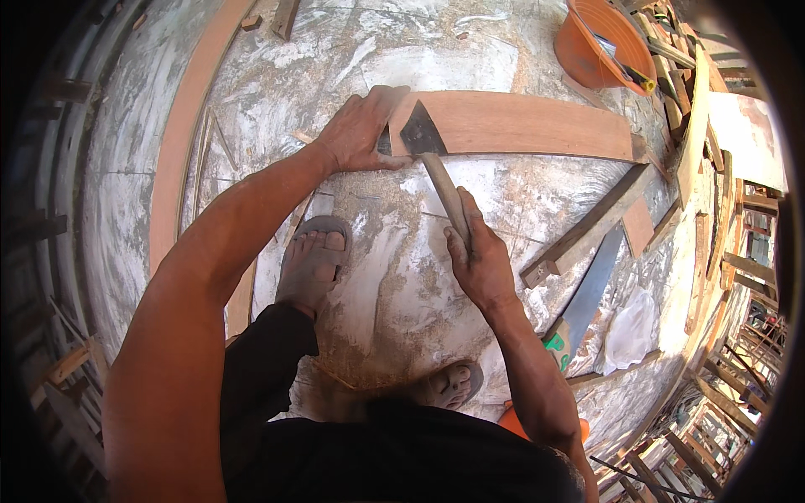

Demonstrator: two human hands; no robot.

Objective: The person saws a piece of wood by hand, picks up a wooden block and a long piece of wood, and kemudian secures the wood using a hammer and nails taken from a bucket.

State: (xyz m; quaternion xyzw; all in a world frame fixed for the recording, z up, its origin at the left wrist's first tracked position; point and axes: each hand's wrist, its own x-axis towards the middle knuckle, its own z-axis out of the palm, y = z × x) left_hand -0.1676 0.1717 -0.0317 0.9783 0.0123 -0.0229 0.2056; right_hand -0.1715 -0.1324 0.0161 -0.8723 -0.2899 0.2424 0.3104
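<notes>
A reddish-brown flat wooden board [537,126] lies crosswise in front of me, above the dusty floor. My left hand [362,130] is closed around its left end, the thumb at the near edge and the fingers over the far side. My right hand [482,256] is wrapped around the wooden handle [444,189] of a tool. At the far end of that handle is a dark, flat, angular blade [422,132], which overlaps the board just right of my left hand. I cannot tell whether the blade touches the board.
An orange bucket [599,50] with tools stands at the far right. A handsaw [594,281], a wooden bar [587,222] and a clear plastic bag [631,327] lie at right. A long wooden strip [186,134] runs along the left. Wood scraps [704,277] pile up along the right edge.
</notes>
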